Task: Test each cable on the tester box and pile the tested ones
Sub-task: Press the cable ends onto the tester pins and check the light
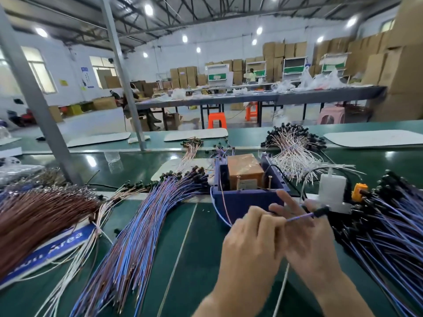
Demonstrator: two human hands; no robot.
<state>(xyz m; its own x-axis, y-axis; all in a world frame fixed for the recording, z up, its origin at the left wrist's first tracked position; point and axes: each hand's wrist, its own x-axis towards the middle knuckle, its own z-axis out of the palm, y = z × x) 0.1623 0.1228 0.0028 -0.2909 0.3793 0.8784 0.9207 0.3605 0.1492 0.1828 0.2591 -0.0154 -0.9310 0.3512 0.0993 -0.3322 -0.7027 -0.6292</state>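
The left hand (251, 234) pinched one purple cable (299, 216) with curled fingers, just in front of the blue tester box (242, 202). The right hand (309, 245) lay behind it, fingers stretched out, steadying its black end. Held so close, the end probably needed only a short reach to the box. Cable heaps (148, 213) fanned across the surface (194, 259) on either side, likely keeping tested and untested apart.

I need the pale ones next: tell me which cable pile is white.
The white pile behind the blue tester box, to its right. The brown bundle and both blue-purple piles lie nearer.
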